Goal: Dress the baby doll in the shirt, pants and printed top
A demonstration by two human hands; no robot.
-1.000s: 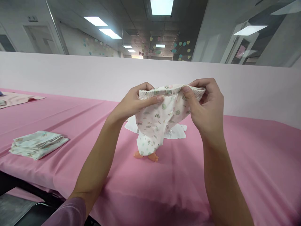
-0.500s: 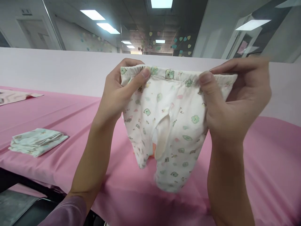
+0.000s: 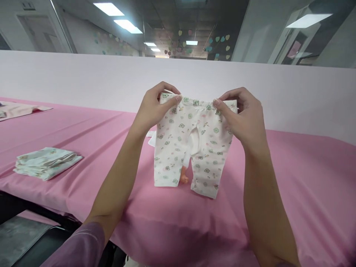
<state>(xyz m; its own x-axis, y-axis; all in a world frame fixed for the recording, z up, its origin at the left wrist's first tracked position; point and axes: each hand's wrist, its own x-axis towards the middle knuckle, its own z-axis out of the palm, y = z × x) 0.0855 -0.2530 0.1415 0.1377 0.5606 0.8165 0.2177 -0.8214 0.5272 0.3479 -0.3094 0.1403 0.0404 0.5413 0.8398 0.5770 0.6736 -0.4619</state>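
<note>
A pair of white baby pants [image 3: 172,148] with a small green and pink print hangs upright in front of me, its crotch open in a slit. My left hand [image 3: 157,105] pinches the waistband near its left end, thumb in front. At the other end my right hand [image 3: 241,115] pinches the same waistband, so it is stretched between them. Behind the legs, partly hidden, an orange-pink doll limb [image 3: 184,175] shows through the gap. Some white cloth [image 3: 151,139] peeks out beside the left leg of the pants.
A folded printed cloth [image 3: 47,163] lies on the pink-covered table [image 3: 100,129] at the left. Farther back is a pale pink cloth [image 3: 23,110]. A low white wall [image 3: 83,79] with glass above borders the table. A black chair [image 3: 44,246] stands at lower left.
Both hands have moved away from me with the pants, toward the table's far side. The pants hang lower and straighter, with both legs spread apart.
</note>
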